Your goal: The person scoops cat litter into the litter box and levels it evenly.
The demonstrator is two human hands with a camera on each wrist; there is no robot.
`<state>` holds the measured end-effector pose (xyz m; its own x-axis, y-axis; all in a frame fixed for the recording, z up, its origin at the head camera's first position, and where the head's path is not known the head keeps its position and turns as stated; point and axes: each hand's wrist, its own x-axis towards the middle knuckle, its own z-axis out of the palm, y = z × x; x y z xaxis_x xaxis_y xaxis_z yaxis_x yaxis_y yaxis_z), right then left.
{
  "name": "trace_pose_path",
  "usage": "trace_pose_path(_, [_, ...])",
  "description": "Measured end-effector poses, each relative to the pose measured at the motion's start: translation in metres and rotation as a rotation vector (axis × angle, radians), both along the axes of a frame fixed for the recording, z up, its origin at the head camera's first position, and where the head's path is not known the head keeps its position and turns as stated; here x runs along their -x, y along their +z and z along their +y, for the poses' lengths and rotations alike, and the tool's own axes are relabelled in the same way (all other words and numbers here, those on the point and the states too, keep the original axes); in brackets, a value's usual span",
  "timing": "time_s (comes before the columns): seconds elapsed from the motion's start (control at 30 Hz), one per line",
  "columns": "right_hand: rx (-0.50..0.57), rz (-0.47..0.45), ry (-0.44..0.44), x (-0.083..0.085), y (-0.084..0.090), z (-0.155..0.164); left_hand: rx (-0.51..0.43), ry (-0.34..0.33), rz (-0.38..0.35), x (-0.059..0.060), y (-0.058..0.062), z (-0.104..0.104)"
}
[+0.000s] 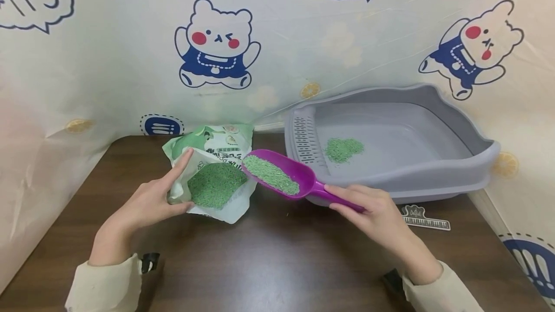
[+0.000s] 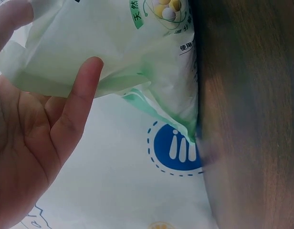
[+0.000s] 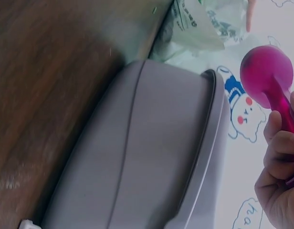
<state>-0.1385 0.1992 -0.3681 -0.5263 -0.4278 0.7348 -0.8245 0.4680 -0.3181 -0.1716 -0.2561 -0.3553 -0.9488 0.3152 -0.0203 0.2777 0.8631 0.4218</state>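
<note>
In the head view my left hand (image 1: 149,201) holds the side of an opened green-and-white litter bag (image 1: 234,208), its thumb and index finger spread along the mouth. Green litter pellets (image 1: 217,184) show inside. The left wrist view has the bag's printed outer side (image 2: 123,47) against the fingers; some fingers are partly hidden. My right hand (image 1: 375,213) grips the handle of a purple scoop (image 1: 305,172), loaded with green pellets (image 1: 273,175). The scoop's tip is at the bag's right edge. In the right wrist view, the scoop's rounded back (image 3: 266,71) shows.
A grey litter box (image 1: 433,177) with a slotted ledge stands at the right, a small heap of green pellets (image 1: 344,150) on its floor. Near its front lies a flat clip (image 1: 427,219). Behind the brown table (image 1: 260,264) hangs a printed cloth (image 1: 295,37).
</note>
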Motion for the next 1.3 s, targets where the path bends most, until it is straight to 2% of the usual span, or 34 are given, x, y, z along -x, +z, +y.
trace_pose_path(0.3, [0.060,0.018,-0.032,0.001,0.008,0.018,-0.012,0.007,0.002,-0.001,-0.001,0.000])
trace_pose_path(0.77, [0.093,0.013,-0.101,0.008,0.012,0.049,-0.010,0.000,0.022,-0.002,-0.001,0.000])
trace_pose_path(1.3, [0.076,0.006,-0.279,0.013,0.017,0.081,-0.011,0.001,0.026,-0.002,-0.003,-0.001])
